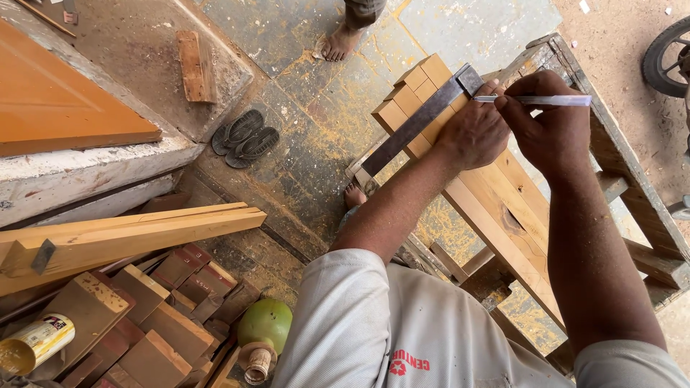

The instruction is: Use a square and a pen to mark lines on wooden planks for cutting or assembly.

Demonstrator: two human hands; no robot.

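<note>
Upper right of frame — left hand (474,133) is pressing square (420,118) onto planks (503,208), fingers spread flat; right hand (550,126) fingers are pinching pen (535,100).

both forearms are reaching forward, bare below pale short sleeves. left hand (473,133) is lying palm-down, fingers spread flat and pressing. right hand (552,123) is sitting just beside it, fingers pinching closed in a writing grip, wrist bending slightly inward toward left hand.
</note>
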